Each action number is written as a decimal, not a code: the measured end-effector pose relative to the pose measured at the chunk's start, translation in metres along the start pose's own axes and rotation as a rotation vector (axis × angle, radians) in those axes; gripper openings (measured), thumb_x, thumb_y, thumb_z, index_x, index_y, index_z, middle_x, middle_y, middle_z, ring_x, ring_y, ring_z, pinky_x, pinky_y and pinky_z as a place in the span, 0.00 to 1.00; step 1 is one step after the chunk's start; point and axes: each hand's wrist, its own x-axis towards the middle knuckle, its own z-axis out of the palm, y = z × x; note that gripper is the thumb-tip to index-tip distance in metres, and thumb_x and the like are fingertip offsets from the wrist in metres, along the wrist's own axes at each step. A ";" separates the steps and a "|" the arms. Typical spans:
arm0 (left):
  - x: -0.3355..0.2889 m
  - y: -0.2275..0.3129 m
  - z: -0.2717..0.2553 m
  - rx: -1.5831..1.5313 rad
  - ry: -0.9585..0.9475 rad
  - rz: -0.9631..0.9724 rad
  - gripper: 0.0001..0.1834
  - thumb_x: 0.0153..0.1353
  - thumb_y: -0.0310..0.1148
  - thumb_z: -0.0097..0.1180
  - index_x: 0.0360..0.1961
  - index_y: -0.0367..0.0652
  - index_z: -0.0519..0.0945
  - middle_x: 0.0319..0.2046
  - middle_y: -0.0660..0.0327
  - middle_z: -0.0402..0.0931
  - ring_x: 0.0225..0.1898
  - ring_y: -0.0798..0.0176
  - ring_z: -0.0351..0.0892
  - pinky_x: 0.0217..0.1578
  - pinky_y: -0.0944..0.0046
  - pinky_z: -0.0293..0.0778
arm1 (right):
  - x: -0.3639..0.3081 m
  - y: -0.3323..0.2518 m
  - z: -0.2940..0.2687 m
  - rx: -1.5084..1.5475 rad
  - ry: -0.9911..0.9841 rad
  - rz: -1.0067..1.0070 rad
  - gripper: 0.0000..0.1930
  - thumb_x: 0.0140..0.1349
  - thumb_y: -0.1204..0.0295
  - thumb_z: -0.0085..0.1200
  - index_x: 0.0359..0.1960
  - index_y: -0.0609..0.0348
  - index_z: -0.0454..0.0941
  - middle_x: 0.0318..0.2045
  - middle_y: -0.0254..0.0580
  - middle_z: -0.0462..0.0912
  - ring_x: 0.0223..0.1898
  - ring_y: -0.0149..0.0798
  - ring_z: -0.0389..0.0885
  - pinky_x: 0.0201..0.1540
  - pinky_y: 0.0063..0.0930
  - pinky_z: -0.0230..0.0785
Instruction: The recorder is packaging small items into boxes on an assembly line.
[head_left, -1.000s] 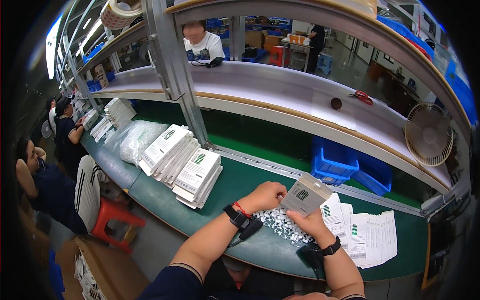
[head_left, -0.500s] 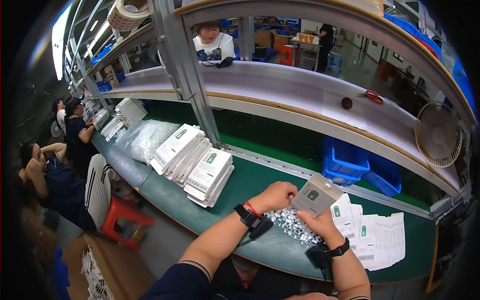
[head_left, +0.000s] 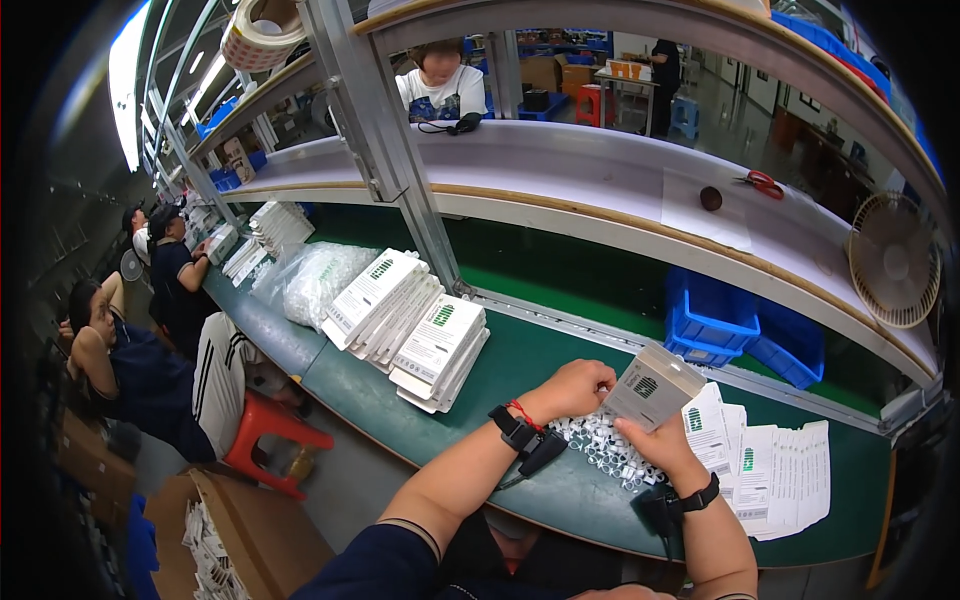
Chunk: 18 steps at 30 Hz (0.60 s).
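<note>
My right hand point(head_left: 658, 446) grips a small light-coloured carton point(head_left: 652, 388) with dark printing, thumb across its face. The carton is held up and tilted over the bench. Close to its left edge, my left hand point(head_left: 580, 388) has its fingers curled together in a pinch; whatever is between them is too small or hidden to name. Beneath both hands lies a loose heap of small white ring-like pieces point(head_left: 612, 455). Flattened white cartons point(head_left: 785, 475) are fanned out just right of my right hand.
Stacked white cartons point(head_left: 440, 345) and a clear bag of white pieces point(head_left: 325, 283) stand left on the green bench point(head_left: 385, 420). Blue bins point(head_left: 712, 318) sit behind my hands, under a shelf holding scissors point(head_left: 763, 184) and a fan point(head_left: 893, 260). Co-workers sit at left and across.
The whole scene has shifted slightly right in the picture. My hands keep nearly the same pose around the carton. The person across the bench has lowered their head.
</note>
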 end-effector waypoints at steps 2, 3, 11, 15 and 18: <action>0.000 0.000 0.000 -0.002 0.000 -0.001 0.06 0.47 0.25 0.57 0.29 0.41 0.80 0.31 0.53 0.79 0.35 0.47 0.78 0.35 0.53 0.74 | 0.000 0.000 0.000 0.005 0.001 0.009 0.20 0.50 0.73 0.65 0.46 0.65 0.77 0.41 0.47 0.83 0.43 0.40 0.82 0.45 0.32 0.74; 0.000 0.000 0.000 0.002 -0.003 -0.006 0.06 0.48 0.25 0.57 0.29 0.41 0.80 0.31 0.53 0.79 0.35 0.47 0.78 0.35 0.53 0.74 | 0.000 0.000 0.000 0.008 0.001 0.017 0.21 0.50 0.71 0.65 0.46 0.65 0.77 0.41 0.49 0.83 0.43 0.42 0.82 0.46 0.33 0.74; 0.000 0.001 0.000 0.007 -0.011 -0.016 0.06 0.48 0.25 0.56 0.29 0.41 0.80 0.30 0.53 0.79 0.36 0.47 0.78 0.36 0.53 0.74 | -0.001 0.002 0.000 0.012 0.008 0.013 0.22 0.50 0.71 0.65 0.47 0.65 0.77 0.41 0.49 0.83 0.44 0.42 0.82 0.46 0.33 0.74; 0.000 0.000 0.000 0.014 -0.008 -0.008 0.06 0.48 0.25 0.56 0.30 0.41 0.80 0.31 0.53 0.79 0.36 0.47 0.78 0.36 0.52 0.74 | -0.001 0.001 0.001 0.001 0.005 0.007 0.19 0.51 0.74 0.65 0.45 0.65 0.76 0.40 0.45 0.82 0.42 0.38 0.81 0.45 0.31 0.73; 0.000 0.000 0.000 0.021 -0.007 -0.002 0.06 0.48 0.26 0.56 0.29 0.41 0.80 0.31 0.53 0.79 0.36 0.47 0.78 0.36 0.52 0.73 | 0.000 0.001 0.002 0.035 0.012 0.003 0.20 0.51 0.73 0.65 0.45 0.65 0.76 0.40 0.44 0.82 0.42 0.37 0.81 0.45 0.31 0.73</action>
